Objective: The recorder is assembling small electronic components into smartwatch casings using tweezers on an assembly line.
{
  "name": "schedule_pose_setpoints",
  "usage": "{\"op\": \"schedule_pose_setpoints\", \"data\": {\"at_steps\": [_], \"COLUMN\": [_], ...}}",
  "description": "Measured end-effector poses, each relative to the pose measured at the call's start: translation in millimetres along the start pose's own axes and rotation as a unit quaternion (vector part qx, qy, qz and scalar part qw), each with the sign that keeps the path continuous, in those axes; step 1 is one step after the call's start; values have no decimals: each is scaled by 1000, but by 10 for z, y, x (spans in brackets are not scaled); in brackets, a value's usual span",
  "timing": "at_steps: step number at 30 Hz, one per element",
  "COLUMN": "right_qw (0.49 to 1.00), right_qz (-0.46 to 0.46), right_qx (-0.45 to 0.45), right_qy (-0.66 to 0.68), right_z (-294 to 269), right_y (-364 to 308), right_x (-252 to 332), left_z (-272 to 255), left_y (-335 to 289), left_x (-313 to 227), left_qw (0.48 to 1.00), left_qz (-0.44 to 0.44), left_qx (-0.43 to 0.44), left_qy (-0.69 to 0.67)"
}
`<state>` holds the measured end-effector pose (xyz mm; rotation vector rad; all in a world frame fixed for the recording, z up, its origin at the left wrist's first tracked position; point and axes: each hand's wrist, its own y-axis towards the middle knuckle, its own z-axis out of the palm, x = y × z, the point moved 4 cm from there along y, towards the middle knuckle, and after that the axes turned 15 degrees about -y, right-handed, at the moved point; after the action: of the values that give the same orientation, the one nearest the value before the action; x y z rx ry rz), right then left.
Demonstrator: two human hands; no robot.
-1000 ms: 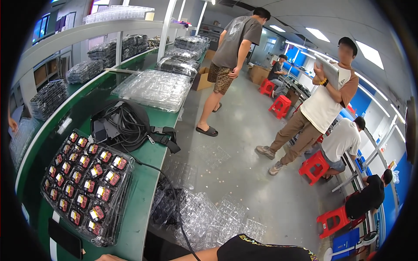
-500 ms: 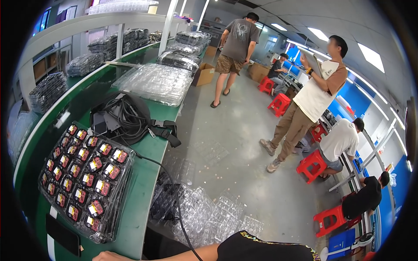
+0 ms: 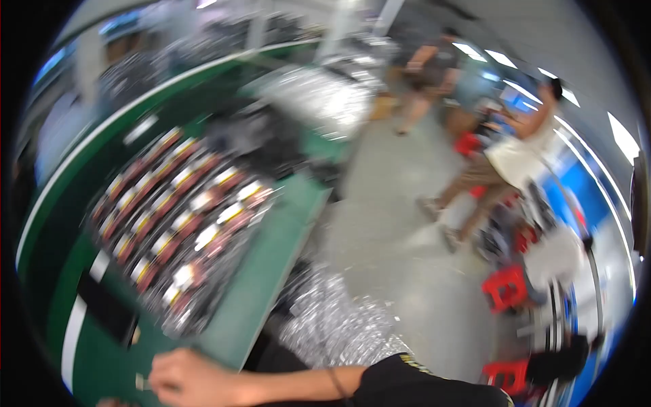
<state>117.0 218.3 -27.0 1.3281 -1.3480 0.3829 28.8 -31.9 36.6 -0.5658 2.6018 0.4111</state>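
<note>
My right hand (image 3: 193, 380) is over the green bench (image 3: 254, 271) at the lower edge, its forearm coming in from the right. Motion smears it, but the fingers look curled closed, with a small pale bit (image 3: 141, 382) at their tips that I cannot make out. A sliver of my left hand (image 3: 114, 403) shows at the bottom edge, its fingers hidden. Beyond them lies a black, flat, phone-like slab (image 3: 107, 308). Farther on, a stack of clear plastic trays (image 3: 193, 319) holds rows of small black pieces with red, white and yellow faces (image 3: 163, 243).
A black bag (image 3: 254, 136) with cables sits behind the trays. Clear plastic sheets (image 3: 315, 91) are stacked farther along the bench. More clear trays (image 3: 332, 312) lie on the floor. Several people are across the aisle, one standing (image 3: 519, 159), near red stools (image 3: 505, 288).
The view has swung and blurred, shifting the bench and trays rightward in the picture. More of my right hand has come into sight, and a sliver of my left hand now shows.
</note>
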Motion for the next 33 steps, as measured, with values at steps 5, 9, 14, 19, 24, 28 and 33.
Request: {"op": "schedule_pose_setpoints", "data": {"at_steps": [5, 9, 14, 19, 24, 28, 33], "right_qw": [994, 993, 992, 988, 982, 978, 977], "right_qz": [47, 69, 83, 29, 8, -5, -1], "right_qx": [6, 19, 65, 98, 119, 123, 127], "right_qy": [-100, -95, -76, -112, -146, -165, -172], "right_z": [-577, -450, -361, -345, -284, -263, -268], "right_y": [48, 113, 150, 133, 157, 132, 139], "right_x": [-84, -29, -22, -11, 0, -22, -30], "left_z": [571, 585, 528, 510, 515, 520, 524], "left_y": [851, 779, 641, 622, 638, 641, 646], "left_x": [-118, -125, 2, 86, 134, 138, 162], "left_qw": [994, 992, 979, 977, 978, 978, 976], "left_qz": [32, 23, -12, -27, -33, -43, -47], "left_qx": [6, 5, -15, -2, 6, 9, 14], "left_qy": [-106, -125, -203, -213, -206, -204, -211]}}
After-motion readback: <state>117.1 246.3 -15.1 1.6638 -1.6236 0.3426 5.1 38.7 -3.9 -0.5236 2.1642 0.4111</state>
